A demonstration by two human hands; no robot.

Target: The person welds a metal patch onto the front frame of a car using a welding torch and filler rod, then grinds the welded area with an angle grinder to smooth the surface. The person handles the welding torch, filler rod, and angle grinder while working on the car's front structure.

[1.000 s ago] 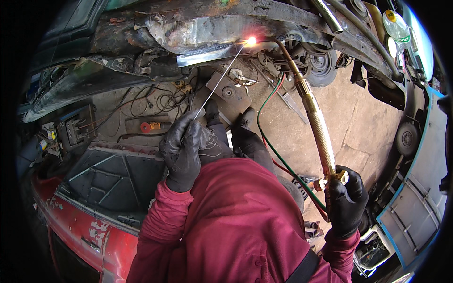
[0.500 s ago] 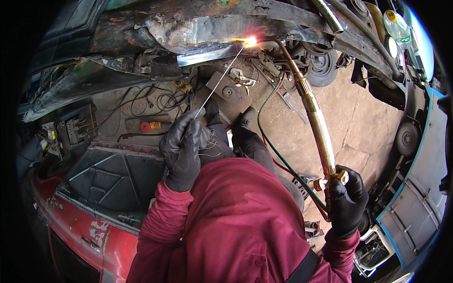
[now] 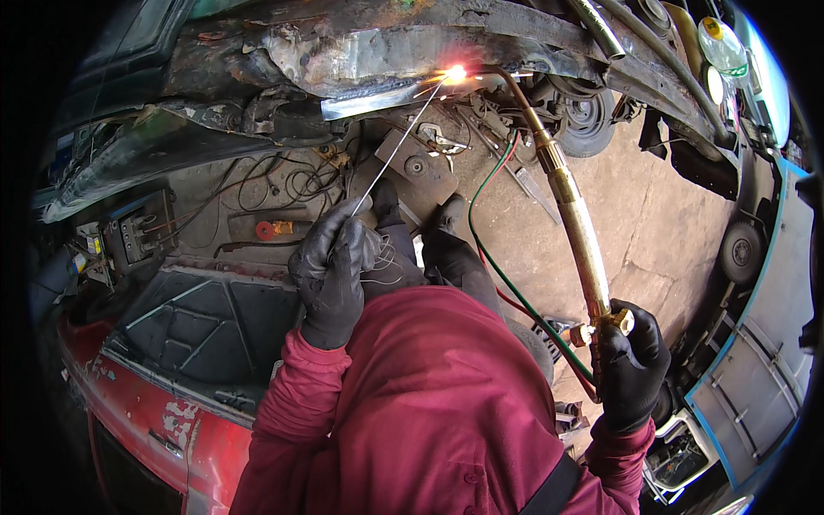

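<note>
Left hand (image 3: 330,279): clenched round rod (image 3: 399,150), which reaches the glow (image 3: 456,74). Right hand (image 3: 635,365): grasping torch (image 3: 579,232); nozzle (image 3: 516,88), bent, at same glow.

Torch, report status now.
Left grip closed on thin wire. Right grip closed on brass torch. Wire's end at bright glow along metal panel. Green hose beside torch, apart from glow.

The concrete floor (image 3: 639,206) is carrying your dark shoes (image 3: 449,212), tangled dark cables (image 3: 311,177) to their left and a flat metal strip (image 3: 537,196) to their right.
</note>
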